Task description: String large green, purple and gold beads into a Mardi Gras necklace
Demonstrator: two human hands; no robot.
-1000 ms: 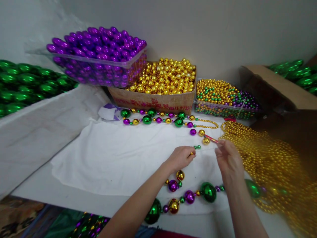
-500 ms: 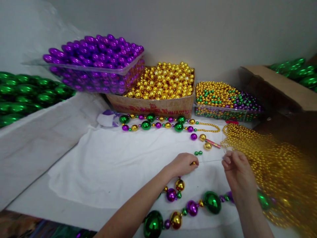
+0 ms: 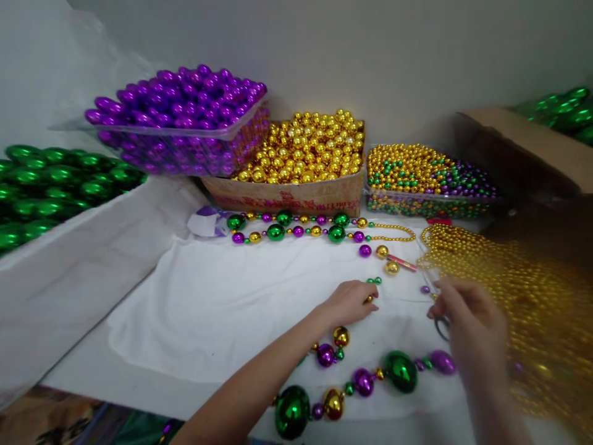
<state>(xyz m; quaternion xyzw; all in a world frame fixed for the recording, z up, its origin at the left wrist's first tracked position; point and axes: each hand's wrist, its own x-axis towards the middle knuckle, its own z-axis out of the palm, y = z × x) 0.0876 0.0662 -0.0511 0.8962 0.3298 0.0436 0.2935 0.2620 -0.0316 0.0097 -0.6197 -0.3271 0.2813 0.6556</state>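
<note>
My left hand (image 3: 353, 301) is closed in a pinch on a bead string, a small gold bead (image 3: 369, 299) showing at the fingertips. A thin pale thread (image 3: 403, 301) runs from it toward my right hand (image 3: 475, 324), whose fingers are bent together. What those fingers hold is hidden; a thin dark loop (image 3: 441, 329) shows beneath them. Small purple (image 3: 425, 289) and gold beads lie by the right fingertips. Two small green beads (image 3: 374, 280) sit just beyond the left hand. Below the left wrist are larger beads, including a purple one (image 3: 325, 355). Nearer me lies a strand with big green beads (image 3: 401, 371).
A finished-looking bead necklace (image 3: 276, 232) lies across the back. Behind it stand a purple bead tub (image 3: 231, 133), a gold bead carton (image 3: 287, 194) and a mixed bead tub (image 3: 417, 203). Gold bead chains (image 3: 491, 272) pile at right. Loose beads lie beside a red stick (image 3: 402, 263).
My right hand has moved right and slightly down, uncovering the dark loop and small purple and gold beads. The left hand stays pinched, nearly in place. The view has shifted slightly.
</note>
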